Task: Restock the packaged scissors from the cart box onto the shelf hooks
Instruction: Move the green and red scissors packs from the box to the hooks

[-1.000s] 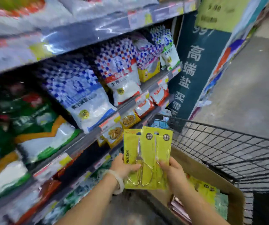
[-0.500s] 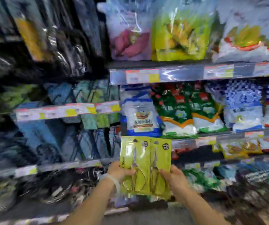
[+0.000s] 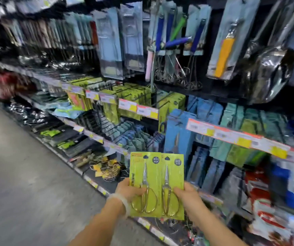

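Observation:
Two yellow-green packs of gold-handled scissors are held side by side in front of me. My left hand (image 3: 127,189) grips the left pack (image 3: 145,183) at its lower left edge. My right hand (image 3: 189,195) grips the right pack (image 3: 172,185) at its lower right. Each card has a hang hole at the top. Similar yellow-green packs (image 3: 133,96) hang on black shelf hooks (image 3: 124,89) on the middle shelf level, up and left of the held packs. The cart box is out of view.
Blue and teal carded tools (image 3: 180,132) hang just behind the held packs. Whisks and long utensils (image 3: 169,50) hang on the upper level. Price-tag rails (image 3: 137,108) run along the shelf fronts. Grey aisle floor (image 3: 18,174) lies to the left.
The view has swung left from the cart and food shelves to the kitchen-tool hooks. Both hands keep the same hold on the two packs.

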Demonstrator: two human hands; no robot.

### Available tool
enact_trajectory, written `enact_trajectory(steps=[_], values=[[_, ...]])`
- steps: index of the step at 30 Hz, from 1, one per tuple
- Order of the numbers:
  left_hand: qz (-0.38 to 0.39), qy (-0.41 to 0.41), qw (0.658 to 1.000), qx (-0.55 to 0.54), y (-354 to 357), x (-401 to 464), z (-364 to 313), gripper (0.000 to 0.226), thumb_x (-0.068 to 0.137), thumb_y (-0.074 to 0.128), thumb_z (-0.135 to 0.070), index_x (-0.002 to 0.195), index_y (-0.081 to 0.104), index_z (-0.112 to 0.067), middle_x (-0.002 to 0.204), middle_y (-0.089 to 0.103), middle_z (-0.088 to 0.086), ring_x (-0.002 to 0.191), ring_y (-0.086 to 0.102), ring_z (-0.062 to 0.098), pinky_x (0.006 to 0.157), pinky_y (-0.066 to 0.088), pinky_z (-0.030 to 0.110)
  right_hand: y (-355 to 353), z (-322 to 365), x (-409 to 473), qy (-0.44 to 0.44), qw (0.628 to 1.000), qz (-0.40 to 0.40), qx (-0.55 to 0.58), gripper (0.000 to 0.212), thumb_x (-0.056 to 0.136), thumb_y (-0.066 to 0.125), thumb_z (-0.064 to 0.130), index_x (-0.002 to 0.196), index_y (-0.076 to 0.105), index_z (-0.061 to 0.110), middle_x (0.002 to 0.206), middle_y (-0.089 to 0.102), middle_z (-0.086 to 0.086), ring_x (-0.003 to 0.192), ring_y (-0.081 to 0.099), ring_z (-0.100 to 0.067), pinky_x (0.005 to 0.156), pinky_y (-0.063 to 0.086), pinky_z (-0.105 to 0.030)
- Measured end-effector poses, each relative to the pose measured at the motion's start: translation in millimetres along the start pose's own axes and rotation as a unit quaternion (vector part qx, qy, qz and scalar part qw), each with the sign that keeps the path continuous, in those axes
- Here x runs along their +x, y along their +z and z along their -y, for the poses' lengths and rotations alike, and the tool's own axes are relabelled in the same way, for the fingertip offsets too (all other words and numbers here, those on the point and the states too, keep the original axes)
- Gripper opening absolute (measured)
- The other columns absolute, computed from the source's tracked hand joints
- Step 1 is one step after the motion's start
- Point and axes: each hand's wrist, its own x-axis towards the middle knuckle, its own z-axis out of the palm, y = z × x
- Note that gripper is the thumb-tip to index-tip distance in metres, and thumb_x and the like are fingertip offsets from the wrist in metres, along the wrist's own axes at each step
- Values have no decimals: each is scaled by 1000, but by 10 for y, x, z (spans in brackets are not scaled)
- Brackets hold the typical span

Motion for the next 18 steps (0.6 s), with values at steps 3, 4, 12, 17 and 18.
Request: enact_trajectory(steps=[3, 4, 12, 17, 18], values=[[-25, 10, 1000, -7, -384, 260, -199, 35, 71, 77, 2, 102, 64, -8, 93, 70, 11, 86, 67, 26, 79, 56, 44, 396, 240, 353, 1, 1000, 21, -3, 17, 93, 54, 14, 94, 58, 31, 103, 65, 8, 89, 59, -6, 78, 49, -25], [-28, 12, 1000, -3, -503, 370, -280, 37, 71, 78, 2, 104, 64, -6, 96, 70, 13, 88, 67, 28, 81, 56, 45, 512, 341, 438, 4, 1000, 24, -6, 17, 93, 53, 16, 105, 60, 27, 113, 64, 4, 98, 60, -12, 89, 49, -32], [-24, 16, 997, 69, -1005, 1213, -693, 79, 68, 83, -16, 135, 44, 0, 135, 53, 17, 122, 52, 34, 105, 42, 46, 1068, 817, 1117, 7, 1000, -4, -12, 19, 93, 54, 11, 111, 57, 14, 106, 59, 9, 92, 59, -8, 93, 47, -35], [29, 35, 997, 66, -1179, 1740, -907, 88, 71, 81, -16, 144, 32, -3, 146, 40, 14, 131, 43, 32, 111, 35, 42, 1349, 941, 1450, 18, 999, -48, -5, 40, 93, 53, 18, 131, 46, 6, 138, 50, -11, 120, 51, -25, 107, 39, -43], [38, 39, 996, 76, -1225, 1840, -966, 89, 72, 80, -17, 145, 30, -3, 147, 40, 13, 132, 43, 30, 111, 35, 41, 1414, 966, 1527, 22, 998, -57, -1, 40, 93, 53, 18, 130, 47, 5, 135, 52, -11, 120, 51, -26, 107, 40, -42]])
